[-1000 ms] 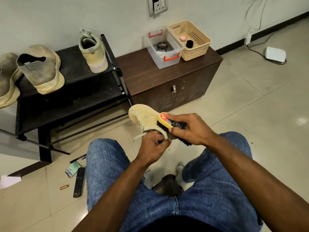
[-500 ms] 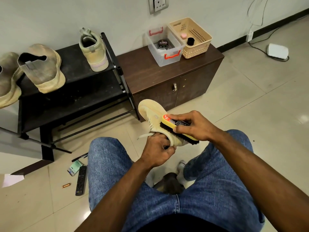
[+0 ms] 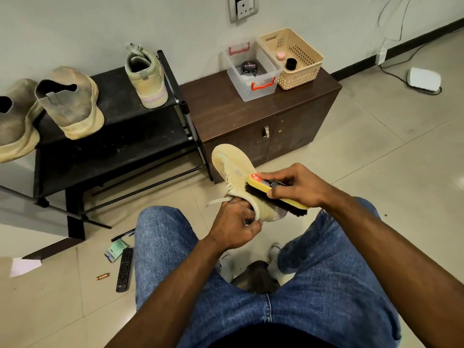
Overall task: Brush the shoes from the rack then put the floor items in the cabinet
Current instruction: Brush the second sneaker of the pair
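My left hand (image 3: 234,223) grips a pale yellow shoe (image 3: 232,169) at its opening, toe pointing away from me, above my knees. My right hand (image 3: 295,185) holds a yellow-backed brush (image 3: 276,199), its black bristles lying against the shoe's right side. On the black rack (image 3: 113,136) stand a matching pale shoe (image 3: 148,76) and two dusty grey-beige shoes (image 3: 72,104). On the floor left of my leg lie a black remote (image 3: 124,270), a green packet (image 3: 116,249), a pen (image 3: 123,234) and a small copper cylinder (image 3: 103,276).
A brown two-door cabinet (image 3: 263,114), doors closed, stands right of the rack. On top sit a clear box (image 3: 251,71) with a polish tin and a beige basket (image 3: 293,59). A white device (image 3: 424,79) with a cable lies far right. A white paper (image 3: 23,266) lies at left.
The brush has slid back along the shoe's side towards me. The shoe and both hands have shifted slightly right and nearer the cabinet.
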